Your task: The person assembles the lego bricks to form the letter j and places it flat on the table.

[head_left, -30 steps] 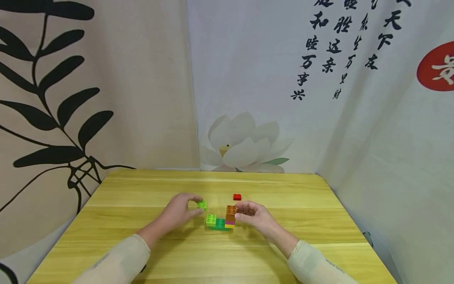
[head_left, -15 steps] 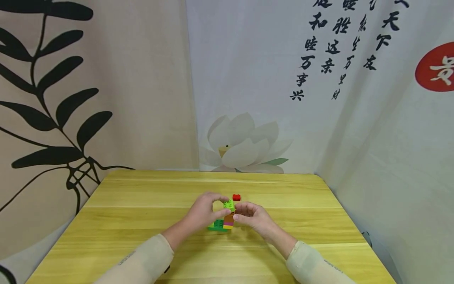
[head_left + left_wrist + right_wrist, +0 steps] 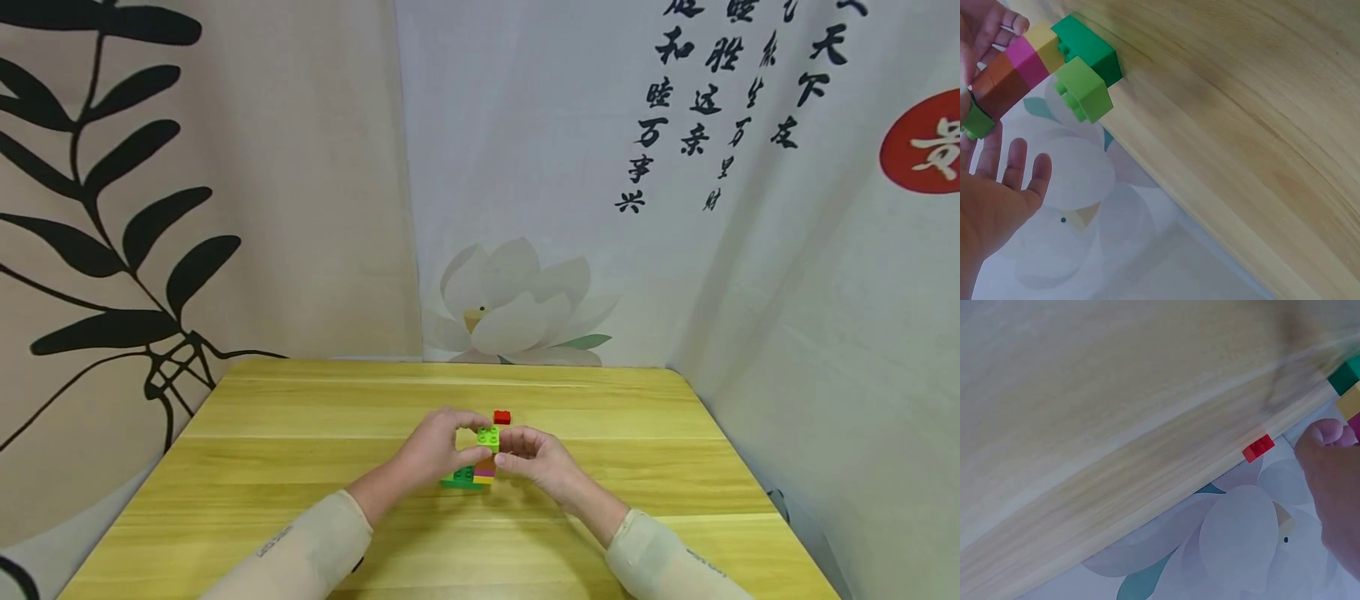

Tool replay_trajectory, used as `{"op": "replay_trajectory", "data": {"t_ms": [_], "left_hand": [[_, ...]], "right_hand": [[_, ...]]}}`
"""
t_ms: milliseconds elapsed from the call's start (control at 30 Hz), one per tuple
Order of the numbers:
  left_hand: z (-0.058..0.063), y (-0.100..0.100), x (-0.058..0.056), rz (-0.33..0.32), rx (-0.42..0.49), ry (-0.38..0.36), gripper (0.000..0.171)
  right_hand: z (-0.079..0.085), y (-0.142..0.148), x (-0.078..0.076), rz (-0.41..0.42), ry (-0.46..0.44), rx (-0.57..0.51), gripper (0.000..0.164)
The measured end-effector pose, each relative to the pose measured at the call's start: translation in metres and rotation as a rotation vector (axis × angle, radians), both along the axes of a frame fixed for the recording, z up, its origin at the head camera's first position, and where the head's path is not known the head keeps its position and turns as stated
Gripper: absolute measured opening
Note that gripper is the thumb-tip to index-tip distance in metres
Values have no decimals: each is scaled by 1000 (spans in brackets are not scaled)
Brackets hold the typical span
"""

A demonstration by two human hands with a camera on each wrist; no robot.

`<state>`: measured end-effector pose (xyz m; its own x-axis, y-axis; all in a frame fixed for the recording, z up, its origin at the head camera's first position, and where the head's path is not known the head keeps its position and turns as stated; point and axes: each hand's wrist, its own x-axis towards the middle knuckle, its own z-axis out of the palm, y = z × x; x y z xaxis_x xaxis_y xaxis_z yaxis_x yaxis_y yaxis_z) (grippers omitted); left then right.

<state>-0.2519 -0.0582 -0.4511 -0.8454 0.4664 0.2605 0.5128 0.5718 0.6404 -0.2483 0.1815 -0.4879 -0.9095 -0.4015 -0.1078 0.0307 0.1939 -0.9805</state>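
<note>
My left hand (image 3: 442,442) pinches a lime green toy brick (image 3: 488,438) between thumb and fingertips, right on top of a small brick tower. Below it in that tower come a brown brick (image 3: 1000,85), a pink brick (image 3: 1029,62) and a yellow brick (image 3: 1045,45). They stand at one end of a dark green brick (image 3: 1094,50). Another lime brick (image 3: 1085,90) sits on the green one's other end, mostly hidden by my left hand in the head view. My right hand (image 3: 543,461) holds the tower's right side at the brown brick, fingers and thumb curled.
A loose red brick (image 3: 502,417) lies on the wooden table (image 3: 600,467) just behind the tower. Beyond the table's far edge hangs a pale cloth (image 3: 525,167) printed with a lotus and writing.
My left hand has moved right with the lime brick, from left of the tower to on top of it. The brick now sits squarer than half a second ago. My right hand stays put.
</note>
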Motion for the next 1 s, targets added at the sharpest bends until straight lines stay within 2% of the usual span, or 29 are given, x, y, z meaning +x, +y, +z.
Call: {"op": "replay_trajectory", "data": {"t_ms": [167,433,567,733,1000], "left_hand": [[-1,1,1,-9,8,-38,34],[-2,2,3,-5,14,-10,35],[-3,1,3,-5,13,-3,37],[-5,0,3,-4,24,-11,40],[-9,0,4,2,50,-21,42]], "right_hand": [[-1,1,0,5,7,-5,46],[3,3,2,27,-5,12,46],[6,2,1,13,-32,22,47],[8,-3,0,-2,-94,-26,53],[11,-9,-1,12,-247,-154,51]]}}
